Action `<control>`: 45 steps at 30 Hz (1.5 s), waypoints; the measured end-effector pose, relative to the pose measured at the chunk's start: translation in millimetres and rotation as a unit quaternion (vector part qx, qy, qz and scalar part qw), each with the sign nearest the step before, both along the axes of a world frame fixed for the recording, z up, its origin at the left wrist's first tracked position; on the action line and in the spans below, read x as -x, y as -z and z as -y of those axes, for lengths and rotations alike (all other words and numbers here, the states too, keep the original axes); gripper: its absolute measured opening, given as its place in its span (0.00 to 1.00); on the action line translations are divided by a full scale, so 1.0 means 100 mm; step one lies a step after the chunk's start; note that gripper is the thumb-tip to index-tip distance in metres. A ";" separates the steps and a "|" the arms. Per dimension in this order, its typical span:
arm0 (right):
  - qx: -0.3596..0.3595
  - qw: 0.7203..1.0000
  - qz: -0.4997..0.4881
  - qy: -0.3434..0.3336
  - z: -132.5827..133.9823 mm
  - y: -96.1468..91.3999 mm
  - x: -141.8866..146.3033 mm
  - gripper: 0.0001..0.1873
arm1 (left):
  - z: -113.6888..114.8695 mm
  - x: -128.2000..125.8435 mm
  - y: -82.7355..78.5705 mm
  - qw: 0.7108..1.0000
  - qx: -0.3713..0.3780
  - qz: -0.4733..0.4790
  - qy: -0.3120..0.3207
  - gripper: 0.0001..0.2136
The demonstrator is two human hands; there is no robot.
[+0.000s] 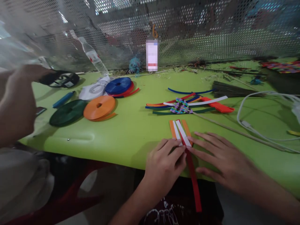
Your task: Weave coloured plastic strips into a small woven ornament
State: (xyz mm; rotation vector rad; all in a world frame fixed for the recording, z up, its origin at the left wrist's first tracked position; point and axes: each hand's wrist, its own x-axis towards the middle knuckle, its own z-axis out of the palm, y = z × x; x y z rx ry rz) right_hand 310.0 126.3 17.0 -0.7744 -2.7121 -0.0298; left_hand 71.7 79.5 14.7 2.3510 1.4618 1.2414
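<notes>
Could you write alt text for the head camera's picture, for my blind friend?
A person's left hand and right hand touch orange, white and red strips at the edge of a green table, one red strip reaching past it. Beyond them, a small woven piece lies among coloured strips; to the left are an orange roll, a green roll and a blue roll.

Table point(126, 140), lime-green top. Left: green coil point(61, 118), orange coil point(92, 109); farther back, blue coil point(112, 87) overlapping red coil point(132, 87). Centre-right: woven patch point(180, 106) among loose strips. Near edge: red strip point(195, 186), overhanging; white strips point(182, 132), orange strips point(172, 127). Right: white cable point(241, 105). Farther right: dark bundle point(232, 90).
</notes>
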 end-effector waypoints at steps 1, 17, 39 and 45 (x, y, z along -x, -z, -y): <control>-0.012 1.000 0.002 0.007 0.03 -0.01 0.03 0.25 | 0.00 0.00 -0.01 1.000 0.005 0.006 -0.004 0.07; -0.100 0.992 0.013 0.073 0.25 -0.06 0.30 0.19 | -0.05 -0.02 -0.02 0.996 -0.059 -0.061 -0.026 0.06; -0.100 0.991 0.008 0.084 0.26 -0.07 0.30 0.22 | -0.04 0.00 -0.01 0.992 -0.043 -0.114 -0.017 0.10; -0.105 0.990 -0.006 0.092 0.25 -0.09 0.32 0.22 | -0.04 -0.01 0.00 0.991 -0.038 -0.125 -0.019 0.10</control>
